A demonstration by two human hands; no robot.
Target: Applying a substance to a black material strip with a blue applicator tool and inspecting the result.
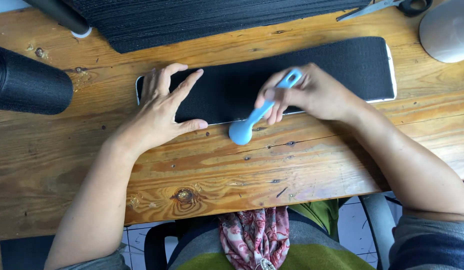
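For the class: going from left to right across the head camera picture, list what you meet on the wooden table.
Black roll → left hand pressing flat on the black fabric strip → light blue round-ended tool → right hand holding that tool → scissors → grey rounded object.

A knotty wooden counter (202, 175) fills the view, worn and scratched, in soft daylight; pale tiled floor (352, 230) shows below its near edge.

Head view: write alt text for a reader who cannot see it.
A right hand holds a light blue round-headed tool at the near edge of a black fabric strip on a wooden table, while the left hand presses the strip flat.
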